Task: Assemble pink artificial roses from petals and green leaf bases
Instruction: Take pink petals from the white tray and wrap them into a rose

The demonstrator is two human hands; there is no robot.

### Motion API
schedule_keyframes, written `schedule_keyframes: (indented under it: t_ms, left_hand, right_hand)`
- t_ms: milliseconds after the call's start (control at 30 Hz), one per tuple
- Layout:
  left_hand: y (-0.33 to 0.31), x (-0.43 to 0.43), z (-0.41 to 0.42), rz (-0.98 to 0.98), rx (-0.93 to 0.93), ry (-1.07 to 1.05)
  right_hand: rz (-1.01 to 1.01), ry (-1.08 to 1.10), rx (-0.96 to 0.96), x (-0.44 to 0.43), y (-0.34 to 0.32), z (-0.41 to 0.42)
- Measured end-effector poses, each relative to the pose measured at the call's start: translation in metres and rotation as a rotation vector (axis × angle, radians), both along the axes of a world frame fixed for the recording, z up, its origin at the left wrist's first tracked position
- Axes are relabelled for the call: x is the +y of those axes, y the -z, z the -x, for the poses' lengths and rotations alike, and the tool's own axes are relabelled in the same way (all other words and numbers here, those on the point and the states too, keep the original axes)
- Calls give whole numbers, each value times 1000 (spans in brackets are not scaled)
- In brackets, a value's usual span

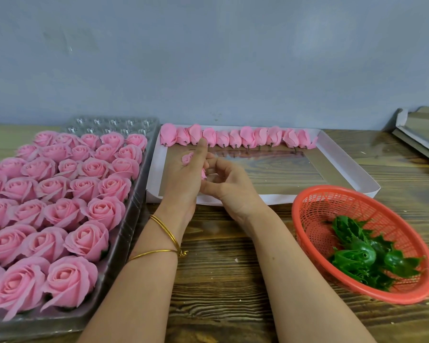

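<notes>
Over the left end of the white shallow box, my left hand is raised and holds a small pink rosebud, mostly hidden behind its fingers. My right hand meets it, thumb and forefinger curled and pinching the bud's pink lower part. A row of several pink rosebuds on short stems lies along the box's far edge. Green leaf bases sit in a red plastic basket at the right.
A clear plastic tray packed with several finished pink roses fills the left of the wooden table. Flat cardboard pieces lie at the far right. A grey wall stands behind.
</notes>
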State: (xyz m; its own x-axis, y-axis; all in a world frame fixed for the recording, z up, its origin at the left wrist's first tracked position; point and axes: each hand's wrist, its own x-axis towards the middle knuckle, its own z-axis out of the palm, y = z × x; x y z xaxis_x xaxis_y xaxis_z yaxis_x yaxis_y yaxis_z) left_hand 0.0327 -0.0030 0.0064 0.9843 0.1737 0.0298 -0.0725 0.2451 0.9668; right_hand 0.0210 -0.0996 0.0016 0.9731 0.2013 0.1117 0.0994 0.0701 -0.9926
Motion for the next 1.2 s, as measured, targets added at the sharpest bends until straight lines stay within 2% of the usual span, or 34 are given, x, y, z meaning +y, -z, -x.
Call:
schedule_keyframes:
  t_ms: [333, 700, 1200]
  left_hand:
    - [-3, 3, 2, -39, -65, 25]
    - [1, 0, -1, 41, 25, 14]
    - [5, 3, -3, -71, -59, 21]
  right_hand:
    - [-33, -143, -7, -4, -2, 3]
    - [29, 11, -1, -1, 3, -2]
    - [-8, -57, -70, -1, 5, -3]
